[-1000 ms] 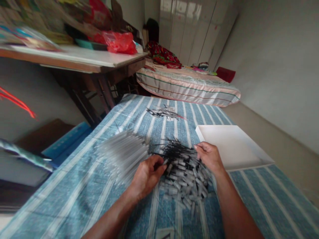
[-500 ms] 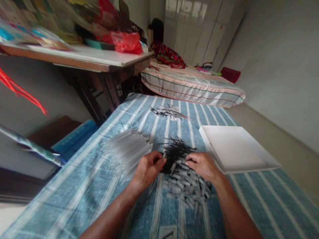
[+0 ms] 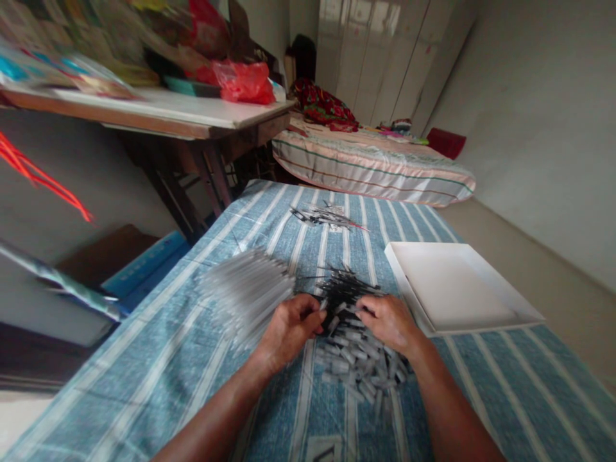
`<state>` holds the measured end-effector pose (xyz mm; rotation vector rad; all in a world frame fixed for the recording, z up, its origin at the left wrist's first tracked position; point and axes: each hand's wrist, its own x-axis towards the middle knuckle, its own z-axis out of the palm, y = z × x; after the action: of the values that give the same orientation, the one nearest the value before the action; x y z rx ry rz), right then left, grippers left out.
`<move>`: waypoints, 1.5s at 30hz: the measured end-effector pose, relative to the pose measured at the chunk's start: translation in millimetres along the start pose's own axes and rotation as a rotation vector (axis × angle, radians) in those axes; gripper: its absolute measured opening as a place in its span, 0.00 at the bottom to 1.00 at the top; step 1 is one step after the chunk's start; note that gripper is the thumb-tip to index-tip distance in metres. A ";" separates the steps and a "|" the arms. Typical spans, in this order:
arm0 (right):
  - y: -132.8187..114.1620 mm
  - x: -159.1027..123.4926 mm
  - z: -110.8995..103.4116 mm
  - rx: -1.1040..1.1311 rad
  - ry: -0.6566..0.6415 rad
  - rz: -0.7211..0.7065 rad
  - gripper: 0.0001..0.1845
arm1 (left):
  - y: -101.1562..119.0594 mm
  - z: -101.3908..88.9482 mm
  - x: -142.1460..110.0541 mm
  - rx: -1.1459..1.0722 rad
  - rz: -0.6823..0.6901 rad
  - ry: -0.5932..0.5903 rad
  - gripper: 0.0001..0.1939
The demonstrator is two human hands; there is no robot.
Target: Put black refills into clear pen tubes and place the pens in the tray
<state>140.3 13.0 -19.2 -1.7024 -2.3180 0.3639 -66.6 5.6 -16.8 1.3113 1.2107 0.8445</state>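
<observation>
A heap of black pen refills with grey ends (image 3: 353, 346) lies on the blue striped cloth (image 3: 158, 378). My left hand (image 3: 290, 330) is curled at the heap's left edge, fingers pinched on a refill end. Over the heap's top right rests my right hand (image 3: 389, 321), its fingers bent and closed on refills. A bundle of clear grey pen tubes (image 3: 245, 292) lies just left of my left hand.
A shallow white tray (image 3: 457, 289) sits to the right of the heap. A small scatter of refills (image 3: 327, 216) lies farther back on the cloth. A wooden table (image 3: 158, 115) with bags stands at the left, a striped mattress (image 3: 370, 163) behind.
My right hand has slid left and nearer onto the heap. The left hand stayed at the heap's left edge. The view shifted slightly.
</observation>
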 end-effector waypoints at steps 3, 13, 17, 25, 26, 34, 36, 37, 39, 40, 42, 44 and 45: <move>2.9 -1.7 1.5 0.305 0.069 -0.033 0.07 | -0.9 0.9 -1.0 -0.062 0.021 -0.063 0.08; -0.9 -6.0 -4.8 0.684 0.061 -0.155 0.03 | 8.3 1.2 -6.5 0.061 0.129 -0.159 0.08; -1.7 -6.0 -7.2 0.683 0.072 -0.188 0.04 | 6.6 0.7 -6.7 0.124 0.142 -0.193 0.08; -7.5 -6.7 -9.9 0.668 0.018 -0.181 0.06 | 4.4 0.3 -6.8 0.188 0.176 -0.227 0.08; -7.8 -6.6 -9.6 0.670 0.009 -0.178 0.06 | 4.3 0.3 -7.0 0.185 0.172 -0.232 0.08; -2.4 -7.2 -3.6 0.801 -0.001 -0.055 0.06 | 4.3 0.9 -6.1 0.029 0.116 -0.174 0.05; -3.8 -7.3 -2.3 0.856 0.005 -0.048 0.05 | 6.1 0.2 -5.0 -0.175 0.100 -0.115 0.04; -5.7 -7.5 -1.1 0.884 0.003 -0.050 0.05 | 7.1 -0.6 -4.1 -0.309 0.090 -0.079 0.05; -12.2 -8.2 2.6 0.945 -0.018 -0.054 0.06 | 9.0 -3.1 -2.0 -0.586 0.079 0.005 0.06; -16.4 -8.8 5.2 0.973 -0.038 -0.058 0.06 | 9.5 -4.8 -0.8 -0.708 0.086 0.043 0.06; -25.5 -10.3 11.3 1.013 -0.076 -0.066 0.07 | 9.7 -8.1 1.6 -0.888 0.095 0.090 0.05; -33.9 -11.8 17.1 1.019 -0.080 -0.072 0.06 | 8.9 -10.8 3.4 -0.986 0.081 0.111 0.05; -37.2 -12.4 19.6 1.013 -0.068 -0.071 0.05 | 8.4 -11.7 4.1 -1.016 0.069 0.115 0.05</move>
<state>104.0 -10.7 -25.5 -1.0769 -1.6869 1.3067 -75.4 13.4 -7.6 0.4721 0.6311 1.3501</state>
